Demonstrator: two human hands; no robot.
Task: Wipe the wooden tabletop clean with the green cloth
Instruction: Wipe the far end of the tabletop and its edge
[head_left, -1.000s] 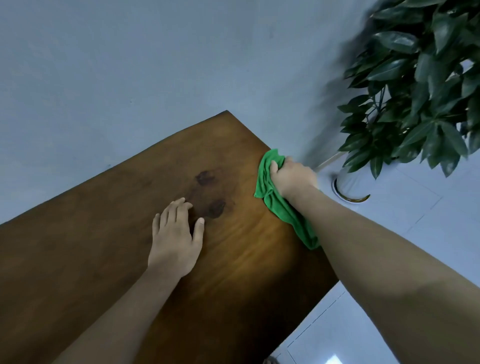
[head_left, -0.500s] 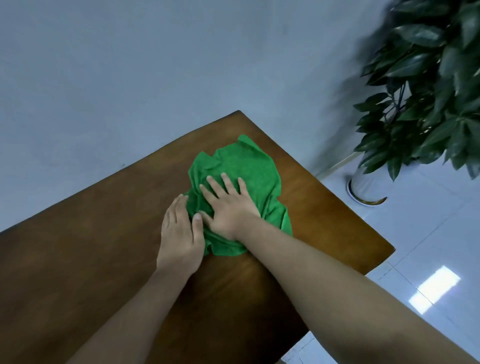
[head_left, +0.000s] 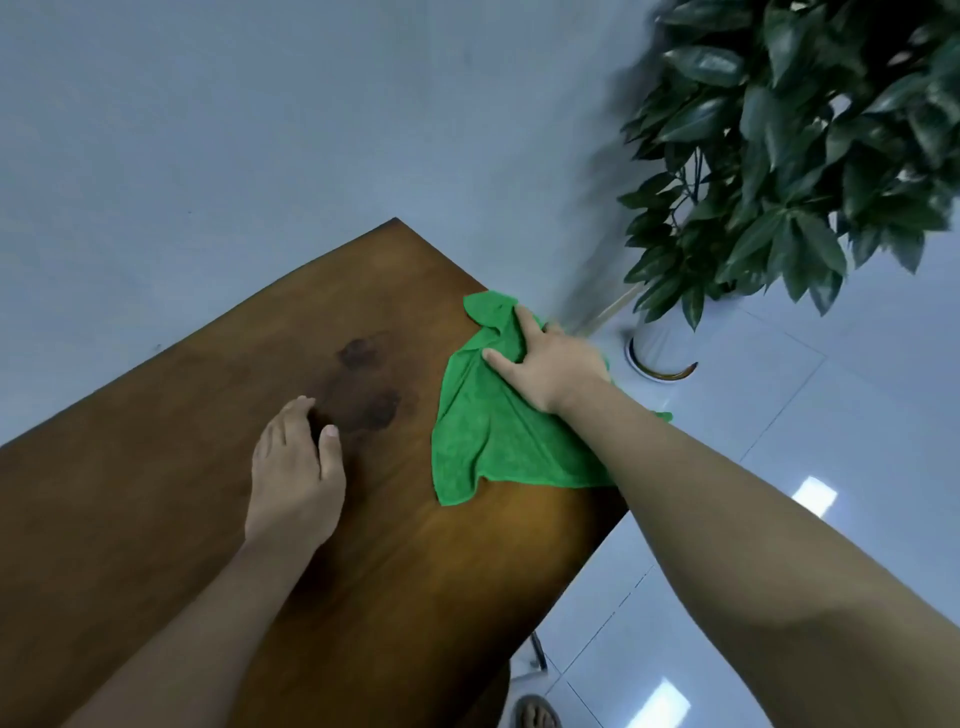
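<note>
Right hand (head_left: 553, 364) gripping green cloth (head_left: 498, 436), tabletop (head_left: 363, 571) edge

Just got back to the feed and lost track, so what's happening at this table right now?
A person is wiping a brown wooden tabletop. The right hand grips a crumpled green cloth at the table's right edge, part of it hanging over. The left hand rests on the wood, fingers curled. Dark damp-looking patches lie between hand and cloth, uncovered.

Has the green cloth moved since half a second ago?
Yes. The green cloth went from over the dark stains to the tabletop's right edge, under the right hand.
</note>
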